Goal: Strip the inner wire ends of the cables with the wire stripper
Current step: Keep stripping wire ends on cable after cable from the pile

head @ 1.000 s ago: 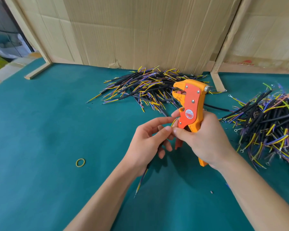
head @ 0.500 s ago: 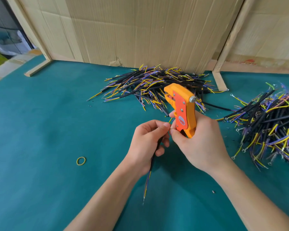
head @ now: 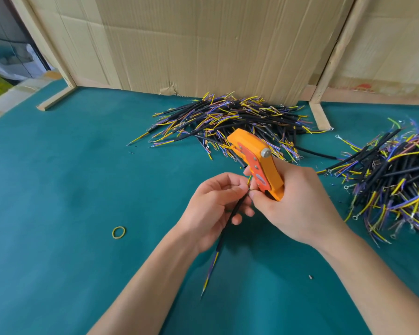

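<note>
1. Wire stripper (head: 258, 163): orange and yellow, pistol-shaped, gripped around its handles by the right hand (head: 293, 204); its head tilts up and away, probably so the thumb and forefinger stay free to sort wire ends below it.
2. Cable (head: 235, 209): black-sheathed, pinched in the curled fingers of the left hand (head: 213, 206), just left of the wire stripper. Its upper yellow inner wire (head: 249, 181) stands beside the tool's handles, seemingly being singled out for the jaws.
3. The cable's lower end hangs below the left hand over the green desk (head: 58, 189), showing thin yellow and purple inner wires.
4. Rear pile (head: 228, 119), beyond the wire stripper, and side pile (head: 392, 180), to its right: similar cables, some bearing ring terminals.
5. Rubber band (head: 118, 232): lies well left of the wire stripper.
</note>
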